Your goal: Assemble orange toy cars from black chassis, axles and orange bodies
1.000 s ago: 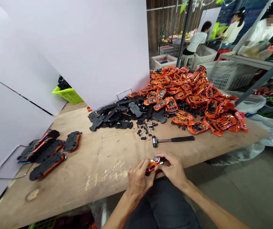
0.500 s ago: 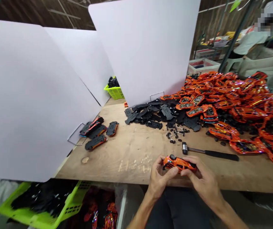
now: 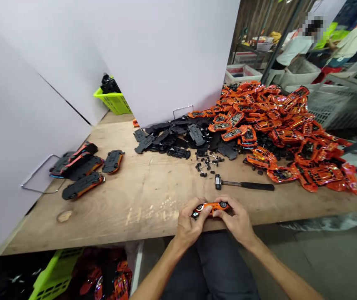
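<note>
Both my hands hold one small orange toy car (image 3: 211, 207) over the near edge of the wooden table (image 3: 141, 208). My left hand (image 3: 190, 223) grips its left end, fingers curled. My right hand (image 3: 236, 221) pinches its right end. A black-handled hammer (image 3: 243, 184) lies just beyond the hands. Behind it sit loose black wheel axles (image 3: 206, 162), a heap of black chassis plates (image 3: 178, 139) and a big pile of orange car bodies (image 3: 278, 129).
Several assembled cars (image 3: 83, 171) lie upside down at the table's left. White divider boards (image 3: 153, 54) stand at the back and left. A green basket (image 3: 113, 101) sits behind them, another green crate (image 3: 56, 275) under the table. People work at the far right.
The view swung between frames. The car in my hands has turned, so its wheels now face up, and both hands stay closed on it at the table edge.
</note>
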Available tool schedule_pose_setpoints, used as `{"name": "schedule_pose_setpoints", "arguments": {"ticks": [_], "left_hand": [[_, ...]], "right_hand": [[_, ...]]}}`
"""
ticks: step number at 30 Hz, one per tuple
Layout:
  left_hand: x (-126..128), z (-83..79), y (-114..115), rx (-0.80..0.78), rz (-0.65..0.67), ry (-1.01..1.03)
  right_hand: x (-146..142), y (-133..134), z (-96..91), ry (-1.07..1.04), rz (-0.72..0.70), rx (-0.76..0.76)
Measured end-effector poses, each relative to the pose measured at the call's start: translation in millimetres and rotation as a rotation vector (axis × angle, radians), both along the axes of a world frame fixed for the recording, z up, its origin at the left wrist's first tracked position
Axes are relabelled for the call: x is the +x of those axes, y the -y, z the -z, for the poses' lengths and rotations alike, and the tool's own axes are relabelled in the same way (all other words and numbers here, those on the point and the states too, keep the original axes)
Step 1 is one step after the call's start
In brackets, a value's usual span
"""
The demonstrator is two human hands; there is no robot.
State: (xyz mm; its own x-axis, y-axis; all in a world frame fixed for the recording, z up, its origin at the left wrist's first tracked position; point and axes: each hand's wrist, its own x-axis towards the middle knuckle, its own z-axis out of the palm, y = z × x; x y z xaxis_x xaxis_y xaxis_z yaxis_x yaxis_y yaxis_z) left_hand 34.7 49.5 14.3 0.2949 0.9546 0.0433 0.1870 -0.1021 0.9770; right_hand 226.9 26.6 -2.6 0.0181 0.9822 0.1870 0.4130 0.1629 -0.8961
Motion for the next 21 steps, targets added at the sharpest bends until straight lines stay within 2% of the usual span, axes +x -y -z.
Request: {"name": "schedule_pose_setpoints", "arguments": {"ticks": [3, 5, 8, 11, 14, 16, 18, 19, 21], "left_hand": [[-2, -2.2, -1, 0.024, 0.027, -0.03], [-5, -9.2, -3, 0.069, 0.062, -0.09], [-8, -32.0, -5, 0.243, 0.212, -0.294], [-6, -55.9, -2, 0.437, 0.343, -0.55], [0, -59.2, 7, 0.46, 0.291, -0.632], [1, -51.4, 15, 0.313, 0.209, -0.545], [-1, -43.4, 24, -0.005, 0.147, -0.337], [-3, -40.6, 28, -0.211, 0.142, -0.172], [-6, -36.4, 39, -0.656, 0.18, 0.261]], "right_hand": [[5, 1, 2.2, -0.039, -0.05, -0.054], [11, -1, -3.7, -0.048, -0.09, -0.104], [14, -6, -26.6, -0.019, -0.14, -0.115], [5, -6, -55.0, 0.045, -0.165, -0.084], [-5, -5, -71.2, 0.048, -0.175, -0.153], [0, -7, -71.3, 0.008, -0.267, -0.243], [18, -16, -63.8, 0.028, -0.3, -0.227], [31, -23, -57.7, 0.092, -0.253, -0.159], [59, -39, -42.7, 0.318, -0.072, 0.025]]}}
